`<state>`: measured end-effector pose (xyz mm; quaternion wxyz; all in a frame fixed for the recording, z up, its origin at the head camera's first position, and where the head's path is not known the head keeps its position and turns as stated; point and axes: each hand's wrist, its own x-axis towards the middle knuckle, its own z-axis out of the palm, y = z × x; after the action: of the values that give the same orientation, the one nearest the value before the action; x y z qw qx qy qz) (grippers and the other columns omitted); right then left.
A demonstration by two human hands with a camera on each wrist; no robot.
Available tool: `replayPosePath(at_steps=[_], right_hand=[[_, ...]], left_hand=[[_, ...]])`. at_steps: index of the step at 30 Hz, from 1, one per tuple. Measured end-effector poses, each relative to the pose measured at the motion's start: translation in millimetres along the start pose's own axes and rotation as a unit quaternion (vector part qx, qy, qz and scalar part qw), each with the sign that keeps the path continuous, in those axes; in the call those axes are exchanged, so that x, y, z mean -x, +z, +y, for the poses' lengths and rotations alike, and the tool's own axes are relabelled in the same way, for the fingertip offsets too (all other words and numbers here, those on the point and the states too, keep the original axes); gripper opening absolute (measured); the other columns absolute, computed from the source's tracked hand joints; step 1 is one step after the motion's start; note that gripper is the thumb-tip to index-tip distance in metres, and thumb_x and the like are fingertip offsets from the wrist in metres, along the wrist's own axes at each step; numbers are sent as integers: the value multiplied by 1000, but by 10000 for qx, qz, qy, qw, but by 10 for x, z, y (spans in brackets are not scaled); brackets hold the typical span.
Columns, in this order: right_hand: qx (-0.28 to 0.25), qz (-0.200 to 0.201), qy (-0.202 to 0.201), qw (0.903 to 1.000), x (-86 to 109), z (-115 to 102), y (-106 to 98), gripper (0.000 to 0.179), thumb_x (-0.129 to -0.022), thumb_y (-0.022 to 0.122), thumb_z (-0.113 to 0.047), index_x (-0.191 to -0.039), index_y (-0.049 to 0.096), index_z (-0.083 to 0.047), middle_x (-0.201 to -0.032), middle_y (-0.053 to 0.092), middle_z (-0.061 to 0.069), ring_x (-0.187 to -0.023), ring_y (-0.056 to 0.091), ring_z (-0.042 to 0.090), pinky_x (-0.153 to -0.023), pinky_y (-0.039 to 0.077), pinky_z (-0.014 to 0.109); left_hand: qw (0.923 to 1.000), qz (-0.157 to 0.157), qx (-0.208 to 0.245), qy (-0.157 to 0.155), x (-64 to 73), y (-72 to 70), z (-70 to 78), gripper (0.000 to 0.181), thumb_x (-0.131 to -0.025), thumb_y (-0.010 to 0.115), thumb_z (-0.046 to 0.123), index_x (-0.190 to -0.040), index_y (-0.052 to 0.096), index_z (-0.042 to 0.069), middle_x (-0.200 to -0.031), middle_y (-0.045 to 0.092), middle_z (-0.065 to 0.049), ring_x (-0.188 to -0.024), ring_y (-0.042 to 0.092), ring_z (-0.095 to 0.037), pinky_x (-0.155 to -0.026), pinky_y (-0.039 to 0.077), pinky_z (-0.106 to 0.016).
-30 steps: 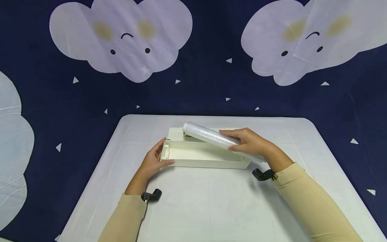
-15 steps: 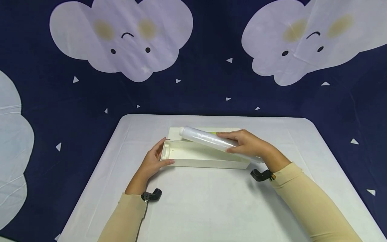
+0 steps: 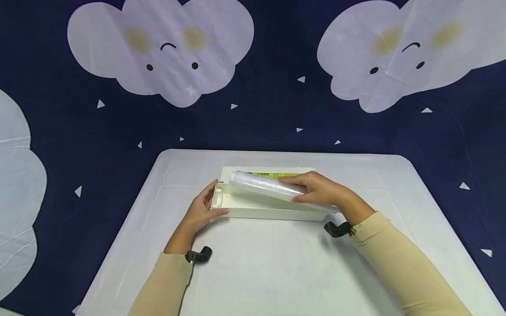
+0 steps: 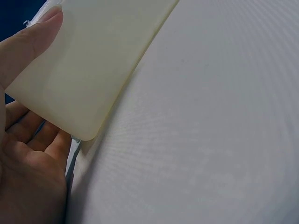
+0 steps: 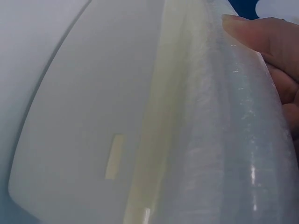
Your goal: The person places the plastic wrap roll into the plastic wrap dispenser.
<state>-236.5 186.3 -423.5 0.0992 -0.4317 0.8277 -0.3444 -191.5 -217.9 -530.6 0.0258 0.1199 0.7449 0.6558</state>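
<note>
A roll of cling film [image 3: 261,184] lies slanted over an open cream box [image 3: 272,213], its left end higher toward the back. My right hand [image 3: 322,191] grips the roll near its right half, thumb in front and fingers behind. In the right wrist view the thumb [image 5: 247,32] presses on the shiny film [image 5: 252,116], with the box wall [image 5: 84,116] beside it. My left hand [image 3: 201,210] holds the box's left end, thumb [image 4: 46,32] on the front wall [image 4: 93,70] and fingers behind the end. The roll covers part of the box's inside.
Behind the box its lid [image 3: 229,172] lies folded back, with a yellow-green label [image 3: 270,175] on it. A white-covered table [image 3: 276,267] carries the box near its far side. Beyond stands a dark blue cloth [image 3: 272,118] with cloud prints.
My right hand has brought the roll a little left and lower toward the box, uncovering more of the lid's label. The left hand and the box have stayed in place.
</note>
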Motion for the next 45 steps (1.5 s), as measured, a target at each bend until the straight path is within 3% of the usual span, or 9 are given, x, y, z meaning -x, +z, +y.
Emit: replayPosePath(at_steps=[9,22,34,45], right_hand=[[-70,-45,-28,10000,-28,-19,21,63,-90,85,-7,-149,61,-8,-151,56,4,-136,54,22,-109,49,39],[-92,-282,26,9996,-88,-88,32,64,-91,85,-10,-151,60,-11,-151,56,2,-139,51,20,-113,46,43],[-140,-505,-18,9986,-124,-74,59,65,-92,85,-11,-151,60,-13,-151,56,-3,-142,48,19,-116,42,41],[-135,-642,83,9978,-170,-82,74,67,-89,86,-8,-151,61,-17,-150,57,-2,-138,52,17,-113,46,41]], left_hand=[[9999,-50,97,16,1,2,-13,110,-77,95,1,-166,30,6,-164,39,-13,-151,36,-25,-118,34,-24],[10000,-28,92,-19,-2,-8,-29,110,-77,95,0,-165,30,4,-161,43,-14,-149,38,-26,-117,35,-24],[9999,5,107,-74,-8,4,-13,109,-76,94,-2,-165,33,8,-159,45,-13,-148,40,-25,-117,35,-25],[9999,-24,128,-23,-19,0,-16,109,-76,94,-2,-165,31,6,-160,44,-14,-149,39,-26,-117,35,-23]])
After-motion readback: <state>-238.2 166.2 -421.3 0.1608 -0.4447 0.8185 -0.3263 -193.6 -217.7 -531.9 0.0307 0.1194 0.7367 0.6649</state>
